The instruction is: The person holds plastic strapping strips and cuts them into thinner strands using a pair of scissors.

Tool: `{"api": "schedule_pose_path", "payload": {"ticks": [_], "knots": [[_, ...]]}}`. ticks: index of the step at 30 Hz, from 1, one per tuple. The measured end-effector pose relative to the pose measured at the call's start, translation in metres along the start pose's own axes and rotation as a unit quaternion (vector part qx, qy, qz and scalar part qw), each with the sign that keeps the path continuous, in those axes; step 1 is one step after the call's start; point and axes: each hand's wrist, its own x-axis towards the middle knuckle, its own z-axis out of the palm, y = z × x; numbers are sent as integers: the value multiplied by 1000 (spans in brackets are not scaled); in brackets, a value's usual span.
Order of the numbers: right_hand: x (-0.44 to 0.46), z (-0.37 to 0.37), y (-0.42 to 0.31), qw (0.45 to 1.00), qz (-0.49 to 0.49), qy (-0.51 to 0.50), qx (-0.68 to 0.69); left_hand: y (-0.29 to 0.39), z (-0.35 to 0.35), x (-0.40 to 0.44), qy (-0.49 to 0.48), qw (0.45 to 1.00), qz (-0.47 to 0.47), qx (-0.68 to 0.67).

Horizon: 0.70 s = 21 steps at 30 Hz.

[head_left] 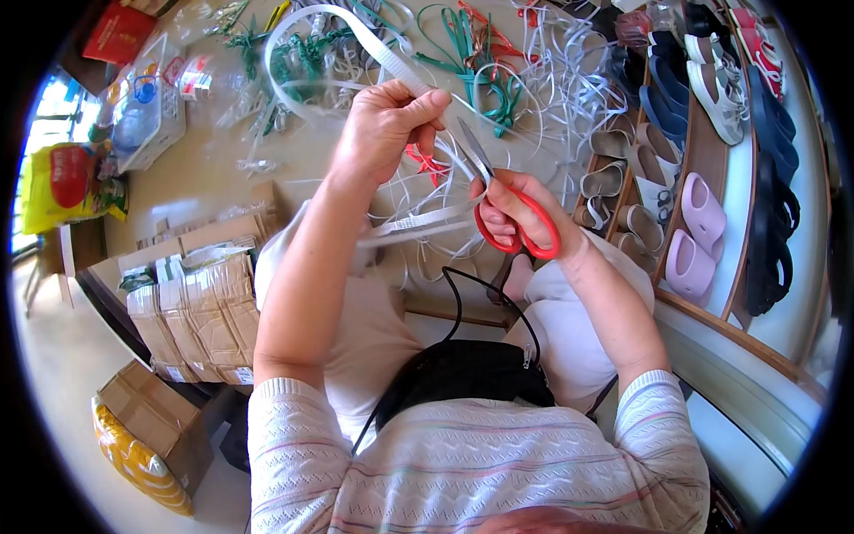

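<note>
My left hand [391,125] is closed, pinching a white plastic strap [378,49] between thumb and fingers. The strap arches up and left in a wide loop. In my right hand [516,205] are scissors [553,233] with red handles, my fingers through the loops. Their metal blades point up and left, close to the fingers of my left hand. Below the blades, another pale stretch of strap [427,219] runs between the right hand and my lap, partly blurred. Whether the right fingers also hold it, I cannot tell.
Tangled white strips [578,89] and green strips [454,40] lie on the floor ahead. A shoe rack [725,222] with several pairs stands at right. At left are flattened cardboard [191,311], a white basket [156,133] and a yellow bag [67,187]. A black bag [463,374] rests on my lap.
</note>
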Motion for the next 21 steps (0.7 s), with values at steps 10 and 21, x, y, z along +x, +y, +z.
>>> {"api": "schedule_pose_path", "payload": {"ticks": [10, 21], "knots": [[1, 3, 0, 995, -7, 38, -93, 10, -5, -2, 10, 1000, 2, -24], [1, 1, 3, 992, -4, 52, -115, 3, 0, -3, 13, 999, 4, 44]]}}
